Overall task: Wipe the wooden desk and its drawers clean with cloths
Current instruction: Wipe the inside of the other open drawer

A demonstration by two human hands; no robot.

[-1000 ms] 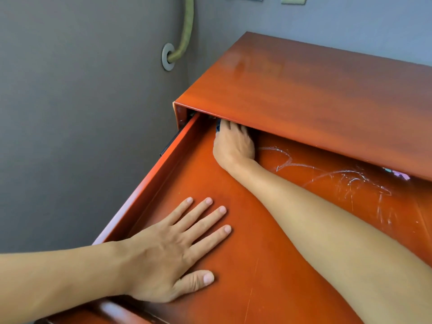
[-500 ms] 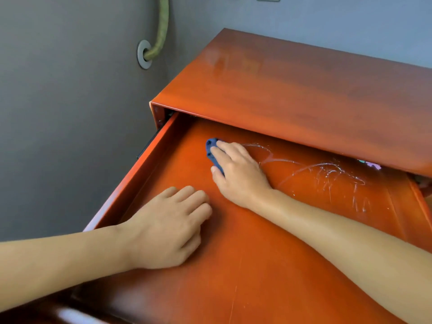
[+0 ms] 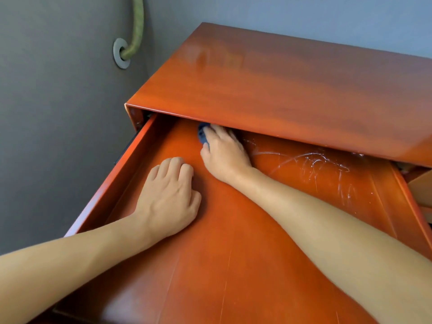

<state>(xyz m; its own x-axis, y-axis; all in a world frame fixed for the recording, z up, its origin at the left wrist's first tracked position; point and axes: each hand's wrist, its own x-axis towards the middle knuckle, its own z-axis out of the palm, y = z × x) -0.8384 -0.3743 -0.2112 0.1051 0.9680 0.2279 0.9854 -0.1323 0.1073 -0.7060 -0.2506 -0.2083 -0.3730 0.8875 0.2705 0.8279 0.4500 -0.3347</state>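
The reddish wooden desk (image 3: pixel 280 85) has its wide top drawer (image 3: pixel 233 265) pulled out toward me. My right hand (image 3: pixel 224 155) reaches to the back of the drawer and grips a bunched blue cloth (image 3: pixel 202 134), pressing it on the drawer bottom. Its fingertips are hidden under the front edge of the desk top. My left hand (image 3: pixel 168 197) rests on the drawer bottom near the left side, fingers curled under, holding nothing. White smear marks (image 3: pixel 311 162) streak the drawer bottom to the right of the cloth.
The drawer's left wall (image 3: pixel 112 190) runs close to a grey wall. A green hose (image 3: pixel 138 24) enters that wall through a round grey ring (image 3: pixel 121 53). At the far right, part of another compartment (image 3: pixel 420 190) shows beside the drawer.
My right hand pulled the cloth out from under the desk top toward me, then pushed it back to the rear edge. My left hand curled from flat into a loose fist.
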